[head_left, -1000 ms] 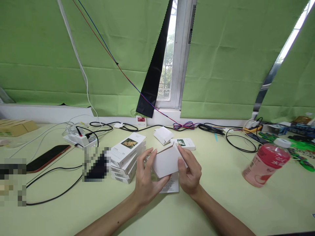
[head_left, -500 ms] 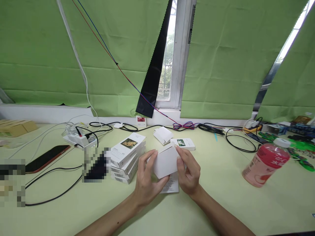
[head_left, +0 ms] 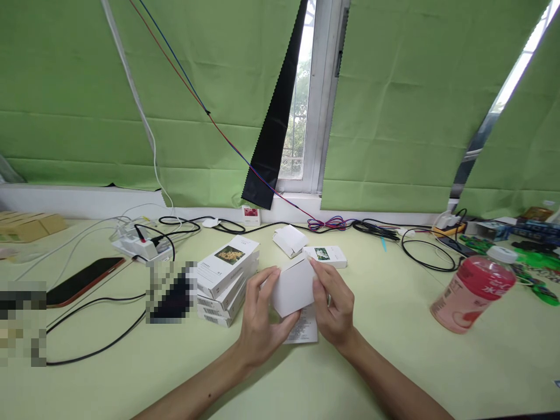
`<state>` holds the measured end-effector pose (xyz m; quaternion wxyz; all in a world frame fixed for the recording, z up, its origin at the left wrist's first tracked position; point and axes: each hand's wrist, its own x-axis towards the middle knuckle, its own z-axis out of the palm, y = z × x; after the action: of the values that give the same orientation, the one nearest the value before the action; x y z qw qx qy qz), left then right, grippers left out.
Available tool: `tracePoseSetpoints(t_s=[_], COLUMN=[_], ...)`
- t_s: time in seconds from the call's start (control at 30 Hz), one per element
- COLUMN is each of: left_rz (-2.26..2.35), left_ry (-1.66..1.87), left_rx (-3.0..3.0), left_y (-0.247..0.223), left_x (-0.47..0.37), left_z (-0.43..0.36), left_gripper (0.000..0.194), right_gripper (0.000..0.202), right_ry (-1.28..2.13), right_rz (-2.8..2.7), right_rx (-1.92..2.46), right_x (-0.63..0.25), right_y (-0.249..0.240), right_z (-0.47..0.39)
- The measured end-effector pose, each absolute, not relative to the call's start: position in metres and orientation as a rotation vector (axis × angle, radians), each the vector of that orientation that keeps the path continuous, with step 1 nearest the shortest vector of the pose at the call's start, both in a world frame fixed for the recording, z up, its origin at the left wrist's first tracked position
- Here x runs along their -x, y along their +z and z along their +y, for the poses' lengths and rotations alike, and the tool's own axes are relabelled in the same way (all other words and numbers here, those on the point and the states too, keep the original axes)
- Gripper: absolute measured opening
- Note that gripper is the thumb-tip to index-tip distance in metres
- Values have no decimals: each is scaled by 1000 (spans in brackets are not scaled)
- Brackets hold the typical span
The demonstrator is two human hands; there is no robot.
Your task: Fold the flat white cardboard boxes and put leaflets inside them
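Note:
A small white carton [head_left: 294, 289] is held up in front of me, its plain face turned my way. My left hand [head_left: 259, 324] grips its left side, with the thumb under the lower edge and fingers along the back and top. At the upper right corner, my right hand [head_left: 336, 306] pinches the carton's edge with its fingers and thumb. Beneath it on the table lies a white printed piece [head_left: 308, 331], partly covered. Left of my hands is a stack of white boxes [head_left: 230, 255], the top one bearing a yellow flower picture.
Behind the carton lie a plain white folded box [head_left: 291, 241] and a flower-printed box [head_left: 336, 256]. A pink drink bottle [head_left: 472, 294] stands at right. On the left are a phone [head_left: 87, 281], a power strip [head_left: 142, 249] and loose cables. More cables run along the wall.
My right hand and the carton's right edge have shifted very slightly left. My left hand keeps its grip, and the things on the table have stayed put.

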<state>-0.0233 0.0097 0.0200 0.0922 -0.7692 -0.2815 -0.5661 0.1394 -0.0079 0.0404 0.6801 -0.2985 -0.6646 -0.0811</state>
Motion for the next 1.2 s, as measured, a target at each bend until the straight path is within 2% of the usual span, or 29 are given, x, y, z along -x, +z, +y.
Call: tracePoseSetpoints(t_s=[1.2], left_rz=[-745], left_ry=[-1677], left_rx=[2244], left_y=[20], left_x=[24], left_z=[10], left_gripper=[81], right_gripper=[51], right_ry=[-30], right_rz=[-1507], right_rx=[713], right_x=[-140], right_y=[39], right_z=[-6])
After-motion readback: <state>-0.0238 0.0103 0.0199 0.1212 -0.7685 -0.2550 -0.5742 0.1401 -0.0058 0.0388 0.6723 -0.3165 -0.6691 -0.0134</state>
